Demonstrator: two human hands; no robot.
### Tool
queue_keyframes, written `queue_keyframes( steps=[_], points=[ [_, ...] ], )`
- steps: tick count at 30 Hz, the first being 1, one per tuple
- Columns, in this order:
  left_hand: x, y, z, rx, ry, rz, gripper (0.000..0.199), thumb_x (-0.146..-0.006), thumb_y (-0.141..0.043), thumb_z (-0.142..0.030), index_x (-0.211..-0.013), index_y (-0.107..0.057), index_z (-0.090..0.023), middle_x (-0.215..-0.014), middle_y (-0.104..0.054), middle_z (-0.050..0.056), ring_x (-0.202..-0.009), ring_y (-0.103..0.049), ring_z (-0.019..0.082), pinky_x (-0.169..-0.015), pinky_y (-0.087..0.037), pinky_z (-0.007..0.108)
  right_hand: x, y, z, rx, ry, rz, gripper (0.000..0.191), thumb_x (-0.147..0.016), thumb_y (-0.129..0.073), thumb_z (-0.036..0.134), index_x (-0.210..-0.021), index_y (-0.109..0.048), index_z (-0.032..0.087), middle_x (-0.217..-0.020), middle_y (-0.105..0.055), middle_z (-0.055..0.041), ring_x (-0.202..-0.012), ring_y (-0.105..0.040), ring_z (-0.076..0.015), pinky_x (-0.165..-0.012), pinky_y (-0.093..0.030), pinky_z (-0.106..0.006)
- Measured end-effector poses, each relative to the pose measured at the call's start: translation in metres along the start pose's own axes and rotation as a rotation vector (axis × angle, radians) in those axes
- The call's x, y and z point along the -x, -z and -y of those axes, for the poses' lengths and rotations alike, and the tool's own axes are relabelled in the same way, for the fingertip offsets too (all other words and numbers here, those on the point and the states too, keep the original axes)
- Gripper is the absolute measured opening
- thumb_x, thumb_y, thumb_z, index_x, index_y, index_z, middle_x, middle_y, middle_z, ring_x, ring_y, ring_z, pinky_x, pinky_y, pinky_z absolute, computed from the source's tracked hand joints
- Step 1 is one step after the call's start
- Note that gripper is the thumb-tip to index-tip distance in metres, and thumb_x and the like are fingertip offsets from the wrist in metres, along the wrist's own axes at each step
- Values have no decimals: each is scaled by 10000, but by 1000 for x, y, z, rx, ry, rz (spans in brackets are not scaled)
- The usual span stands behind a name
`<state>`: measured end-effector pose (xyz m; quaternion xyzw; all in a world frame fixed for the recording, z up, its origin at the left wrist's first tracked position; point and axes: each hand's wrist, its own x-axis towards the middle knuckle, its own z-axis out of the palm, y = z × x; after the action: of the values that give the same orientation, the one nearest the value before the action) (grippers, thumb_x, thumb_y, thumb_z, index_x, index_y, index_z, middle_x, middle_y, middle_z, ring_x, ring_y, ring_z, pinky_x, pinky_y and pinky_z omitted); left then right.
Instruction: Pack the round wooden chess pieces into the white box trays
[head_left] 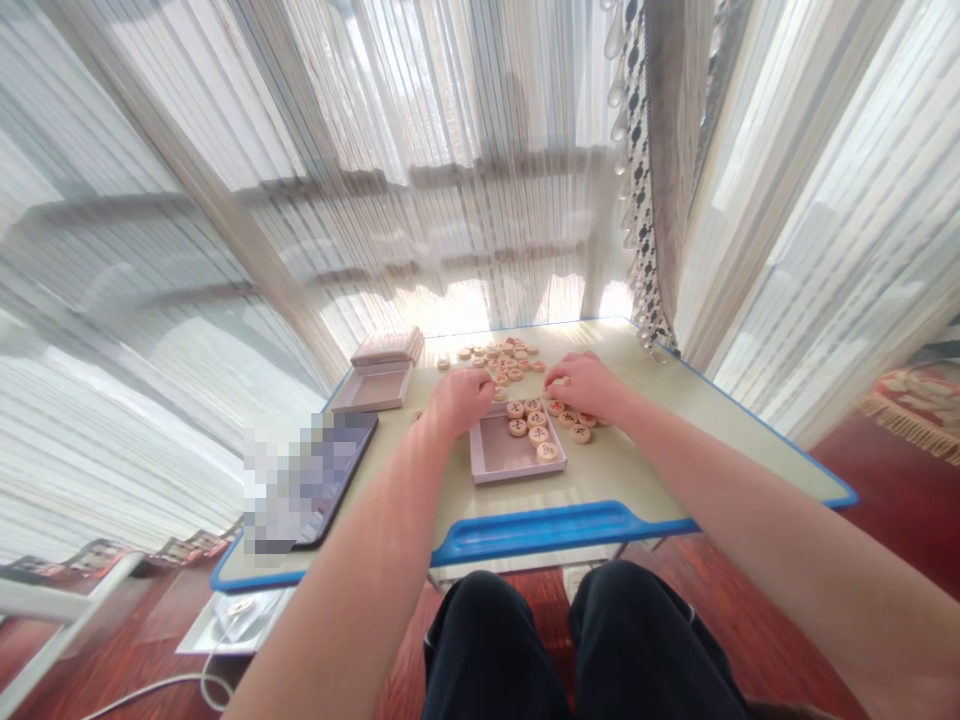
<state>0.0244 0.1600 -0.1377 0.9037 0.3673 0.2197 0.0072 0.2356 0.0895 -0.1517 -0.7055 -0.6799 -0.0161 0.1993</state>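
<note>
A shallow white box [495, 455] sits on the table in front of me, with several round wooden Chinese chess pieces [538, 434] in its right half and back. My left hand [463, 398] is closed at the box's back left corner; what its curled fingers hold, if anything, is hidden. Behind the box's right back corner, my right hand [589, 385] has its thumb and fingers pinched together low over the table, seemingly on a Chinese chess piece. Loose pieces [580, 433] lie beside the box, under and in front of the right hand. More scattered pieces [501, 362] spread behind, between the hands.
The pale folding table [735, 440] has a blue rim and a blue front tray [536, 530]. At the left stand an open box lid [373, 386], a boxed or folded item [386, 345] and a tablet [349, 470]. Sheer curtains [450, 200] hang behind; my knees are below.
</note>
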Motion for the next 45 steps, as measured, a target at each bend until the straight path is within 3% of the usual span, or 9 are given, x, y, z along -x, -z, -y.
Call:
queue_keyframes(
  steps=[5, 13, 18, 26, 29, 32, 37, 40, 45],
  points=[
    [1, 1, -2, -42, -10, 12, 322, -767, -354, -229, -647, -645, -162, -683, -657, 43, -651, -549, 154, -598, -376, 245, 1, 0, 2, -61, 39, -21, 282, -740, -515, 214, -943, -708, 251, -1019, -618, -47, -991, -470, -237, -916, -361, -345],
    [0, 0, -1, -25, -10, 18, 321, -763, -361, -224, -675, -663, -160, -719, -668, 41, -684, -562, 158, -633, -400, 242, -1, 1, -3, -3, -46, 1, 255, -696, -585, 428, -792, -719, 232, -823, -618, -58, -902, -498, -255, -803, -401, -348],
    [1, 0, -3, 3, 13, 26, 323, -768, -372, -224, -681, -677, -161, -708, -665, 44, -685, -568, 159, -646, -421, 243, 0, 0, -1, -3, -2, 0, 252, -754, -528, 349, -877, -728, 259, -936, -634, -52, -945, -491, -245, -871, -376, -357],
    [-4, -3, 11, 55, 162, -15, 409, -651, -454, -58, -935, -708, -208, -973, -665, 37, -908, -577, 173, -810, -447, 235, 1, 3, -1, 8, -50, -9, 313, -743, -538, 360, -976, -701, 231, -984, -620, -75, -990, -494, -263, -893, -381, -365],
    [-2, -3, 12, 111, 245, 55, 467, -622, -460, -19, -956, -711, -227, -952, -671, 22, -834, -587, 160, -736, -456, 223, 2, 3, -1, 1, -62, -30, 307, -751, -537, 376, -975, -701, 246, -1094, -584, -77, -1059, -475, -271, -934, -367, -376],
    [0, -1, 10, 154, 346, 120, 482, -631, -462, -16, -990, -702, -230, -785, -675, 11, -620, -556, 134, -573, -430, 220, 1, 3, 0, 20, -95, -45, 373, -785, -500, 389, -1077, -665, 226, -1213, -541, -98, -1138, -450, -280, -976, -341, -383],
    [-1, -2, 11, 199, 405, 121, 447, -635, -481, -42, -985, -708, -204, -683, -659, 17, -527, -497, 117, -503, -389, 219, 2, 3, 1, -44, -112, 43, 414, -832, -413, 303, -1169, -604, 157, -1178, -605, -101, -1080, -537, -229, -946, -384, -324],
    [-2, -3, 12, 204, 362, 65, 403, -643, -477, -71, -934, -725, -199, -738, -677, 28, -610, -547, 135, -548, -416, 220, 3, 3, 2, -105, -45, 42, 376, -796, -459, 268, -1122, -629, 187, -1182, -610, -58, -1041, -559, -205, -923, -405, -302],
    [-2, 2, 5, 203, 299, -39, 318, -694, -470, -186, -883, -726, -193, -791, -696, 20, -717, -592, 158, -648, -460, 227, 2, 2, 1, -62, 43, 9, 216, -730, -557, 314, -825, -719, 207, -1086, -632, -60, -1030, -533, -236, -956, -368, -347]
  ],
)
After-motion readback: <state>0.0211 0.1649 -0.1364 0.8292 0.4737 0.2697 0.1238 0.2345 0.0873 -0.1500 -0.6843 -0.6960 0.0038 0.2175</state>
